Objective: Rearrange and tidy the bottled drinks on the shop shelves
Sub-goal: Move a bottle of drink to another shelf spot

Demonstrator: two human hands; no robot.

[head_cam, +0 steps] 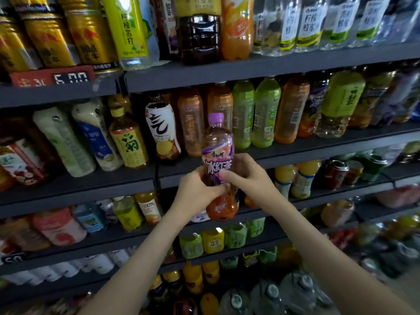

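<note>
Both the left hand [197, 190] and the right hand [246, 173] are clamped around one purple-capped tea bottle [217, 148], held roughly upright in front of the dark shelf [318, 145] carrying green and orange bottles [266, 114].

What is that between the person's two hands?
A purple-capped bottle of brown drink, held by the left hand and the right hand, in the head view.
</note>
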